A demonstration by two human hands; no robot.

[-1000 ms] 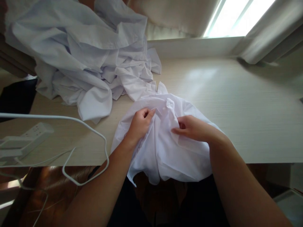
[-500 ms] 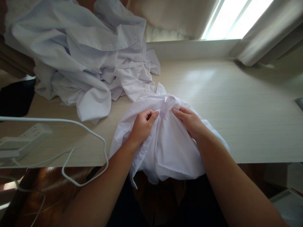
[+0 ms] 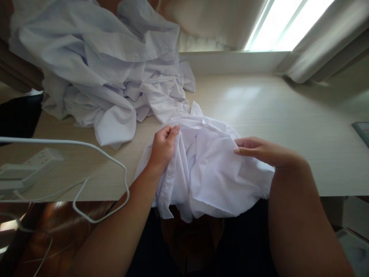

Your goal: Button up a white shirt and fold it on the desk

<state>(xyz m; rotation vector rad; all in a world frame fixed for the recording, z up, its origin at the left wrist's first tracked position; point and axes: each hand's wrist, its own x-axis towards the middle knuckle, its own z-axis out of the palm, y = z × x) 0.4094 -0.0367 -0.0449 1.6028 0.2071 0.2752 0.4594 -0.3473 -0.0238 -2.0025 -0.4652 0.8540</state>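
A crumpled white shirt (image 3: 213, 169) lies in front of me, draped over the table's near edge toward my lap. My left hand (image 3: 164, 146) is closed on its left part, pinching a long folded strip of cloth between thumb and fingers. At the shirt's right side, my right hand (image 3: 253, 150) has its thumb on top of the cloth and its fingers at the edge, in what looks like a loose pinch. The fingertips there are partly hidden. Between the hands the fabric lies in loose folds.
A heap of white garments (image 3: 109, 73) covers the back left of the pale table (image 3: 302, 134), touching the shirt. At left are a power strip (image 3: 43, 159) and a white cable (image 3: 86, 144) looping near my left forearm. A curtain (image 3: 317, 46) hangs at right.
My left hand has moved a little left with its fold of cloth. My right hand has shifted right and slightly down, and the shirt's front is spread wider.
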